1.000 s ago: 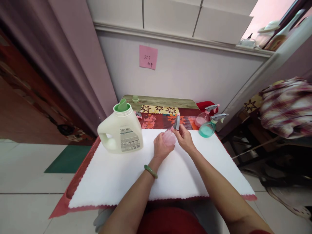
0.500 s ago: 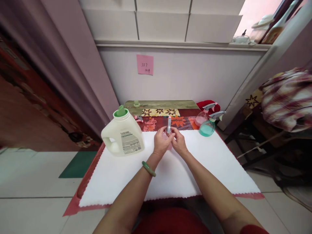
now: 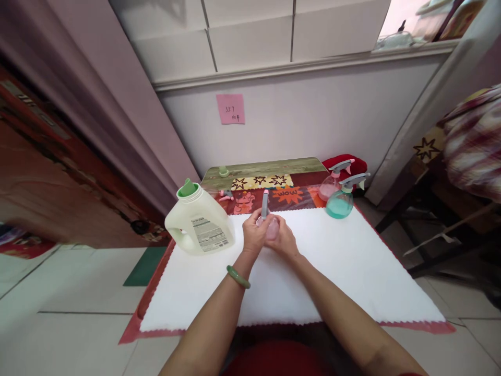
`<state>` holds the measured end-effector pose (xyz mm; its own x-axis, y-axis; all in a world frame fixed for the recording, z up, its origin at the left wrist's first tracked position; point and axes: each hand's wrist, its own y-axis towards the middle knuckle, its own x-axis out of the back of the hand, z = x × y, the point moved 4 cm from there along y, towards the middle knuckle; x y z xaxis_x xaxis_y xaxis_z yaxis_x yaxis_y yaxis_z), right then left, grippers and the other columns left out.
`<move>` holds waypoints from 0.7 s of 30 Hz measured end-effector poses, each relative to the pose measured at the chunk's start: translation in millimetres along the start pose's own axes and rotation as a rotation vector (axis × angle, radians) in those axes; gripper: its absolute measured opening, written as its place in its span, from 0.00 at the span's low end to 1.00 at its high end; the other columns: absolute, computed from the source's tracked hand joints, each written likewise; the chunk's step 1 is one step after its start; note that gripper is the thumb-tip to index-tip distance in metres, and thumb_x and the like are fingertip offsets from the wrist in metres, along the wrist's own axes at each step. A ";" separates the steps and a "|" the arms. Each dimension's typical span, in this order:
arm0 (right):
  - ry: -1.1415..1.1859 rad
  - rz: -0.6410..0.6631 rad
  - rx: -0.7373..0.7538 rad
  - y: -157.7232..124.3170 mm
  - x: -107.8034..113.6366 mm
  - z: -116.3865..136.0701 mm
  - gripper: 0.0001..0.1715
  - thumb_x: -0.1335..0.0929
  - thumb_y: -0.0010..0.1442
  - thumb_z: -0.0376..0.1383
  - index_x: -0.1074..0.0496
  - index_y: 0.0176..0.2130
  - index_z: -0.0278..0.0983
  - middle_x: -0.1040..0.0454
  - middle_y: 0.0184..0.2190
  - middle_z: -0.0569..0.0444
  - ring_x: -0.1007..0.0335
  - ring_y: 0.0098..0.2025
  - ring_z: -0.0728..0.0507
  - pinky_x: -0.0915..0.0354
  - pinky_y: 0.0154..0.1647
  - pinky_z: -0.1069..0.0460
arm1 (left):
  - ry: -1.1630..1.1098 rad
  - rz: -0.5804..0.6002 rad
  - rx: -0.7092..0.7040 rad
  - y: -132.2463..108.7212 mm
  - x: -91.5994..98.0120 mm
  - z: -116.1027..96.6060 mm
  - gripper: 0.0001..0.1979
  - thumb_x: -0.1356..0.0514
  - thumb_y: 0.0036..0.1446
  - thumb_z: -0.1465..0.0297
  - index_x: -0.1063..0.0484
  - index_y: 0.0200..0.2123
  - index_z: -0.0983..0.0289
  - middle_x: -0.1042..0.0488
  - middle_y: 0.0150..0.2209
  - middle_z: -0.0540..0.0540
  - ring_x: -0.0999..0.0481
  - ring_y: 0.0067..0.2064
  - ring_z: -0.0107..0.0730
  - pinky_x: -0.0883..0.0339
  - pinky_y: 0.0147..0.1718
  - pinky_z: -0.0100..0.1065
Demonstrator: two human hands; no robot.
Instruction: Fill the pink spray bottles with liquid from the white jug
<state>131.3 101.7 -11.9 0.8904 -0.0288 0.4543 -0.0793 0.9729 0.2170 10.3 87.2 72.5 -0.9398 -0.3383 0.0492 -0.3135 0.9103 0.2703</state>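
Between my hands, over the middle of the white cloth [image 3: 219,292], is a pink spray bottle [image 3: 273,230] with a grey and pink spray head [image 3: 265,203]. My left hand [image 3: 255,231], below a green bangle, closes around the neck and spray head. Cupped around the bottle's right side and underside is my right hand [image 3: 285,239]. Some fingers of both hands are hidden behind the bottle. Left of my hands stands a large cream jug [image 3: 213,222] with a green spout in its open mouth.
At the back right stand a teal spray bottle [image 3: 340,204] and another pink spray bottle [image 3: 327,188]. A loose spray head [image 3: 226,195] lies behind the jug, with a green cap [image 3: 223,171] farther back. A wall [image 3: 282,120] borders the table's far side; a dark stool [image 3: 415,219] stands right.
The spray bottle has tilted, showing more of its pink body. My right hand has shifted lower around it, while my left hand stays at the neck. The view has turned slightly.
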 end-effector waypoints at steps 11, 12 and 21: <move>0.244 -0.169 0.122 -1.2 31.3 14.9 0.46 0.20 0.43 0.48 0.33 0.56 0.40 0.24 0.55 0.44 0.26 0.56 0.32 0.31 0.60 0.36 | -0.306 -0.027 0.087 5.9 -13.9 -5.8 0.18 0.27 0.51 0.58 0.21 0.41 0.63 0.17 0.41 0.58 0.19 0.44 0.38 0.29 0.48 0.39; 0.302 -0.188 0.136 -1.6 35.2 15.6 0.47 0.20 0.43 0.49 0.33 0.57 0.40 0.25 0.56 0.43 0.27 0.57 0.32 0.32 0.62 0.36 | -0.337 -0.035 0.097 7.7 -15.8 -7.6 0.19 0.27 0.51 0.57 0.21 0.41 0.63 0.17 0.41 0.58 0.19 0.44 0.38 0.29 0.49 0.39; 0.700 -0.176 0.008 -3.1 26.9 2.9 0.76 0.17 0.35 0.56 0.48 0.71 0.39 0.31 0.61 0.39 0.30 0.62 0.29 0.34 0.65 0.33 | -0.478 -0.097 0.128 18.4 -29.6 -36.5 0.18 0.25 0.47 0.60 0.21 0.38 0.62 0.19 0.35 0.53 0.20 0.38 0.31 0.31 0.45 0.35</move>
<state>154.2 97.2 2.1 0.9684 -0.0290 -0.2475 0.0912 0.9655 0.2438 37.3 105.2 111.1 -0.8531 -0.3032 -0.4245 -0.3889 0.9121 0.1300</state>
